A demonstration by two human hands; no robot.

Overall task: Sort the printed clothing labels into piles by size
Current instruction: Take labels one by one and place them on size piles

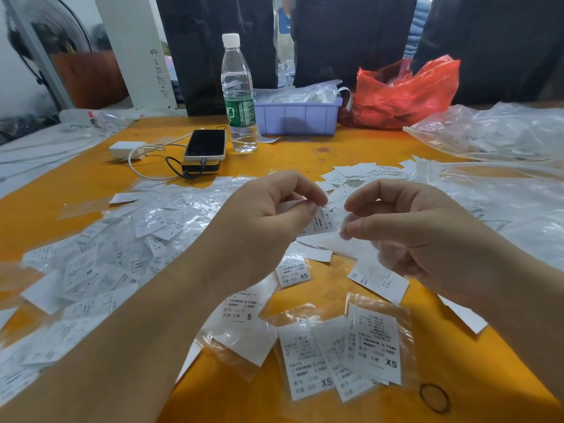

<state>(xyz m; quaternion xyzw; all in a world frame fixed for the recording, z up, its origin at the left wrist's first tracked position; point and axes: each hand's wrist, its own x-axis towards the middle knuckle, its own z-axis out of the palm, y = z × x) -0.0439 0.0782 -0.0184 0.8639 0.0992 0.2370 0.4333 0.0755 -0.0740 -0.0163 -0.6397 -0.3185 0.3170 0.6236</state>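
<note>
My left hand (pixel 271 218) pinches the top of a white printed label (pixel 320 222) held above the orange table (pixel 305 151). My right hand (pixel 406 227) pinches the label's right side, which seems to be in a clear sleeve. Below them lies a fan of XS labels (pixel 345 355) in clear sleeves near the front edge. An S label (pixel 241 309) lies to their left, a single XS label (pixel 293 271) and an XL label (pixel 378 280) just above. A large loose heap of unsorted labels (pixel 106 264) covers the table's left side.
At the back stand a water bottle (pixel 238 93), a purple bin (pixel 297 117) with bagged labels, and a red plastic bag (pixel 403 90). A phone (pixel 206 145) on a power bank with a charger and cable lies at back left. Clear plastic bags (pixel 494 190) fill the right. A rubber band (pixel 434 397) lies front right.
</note>
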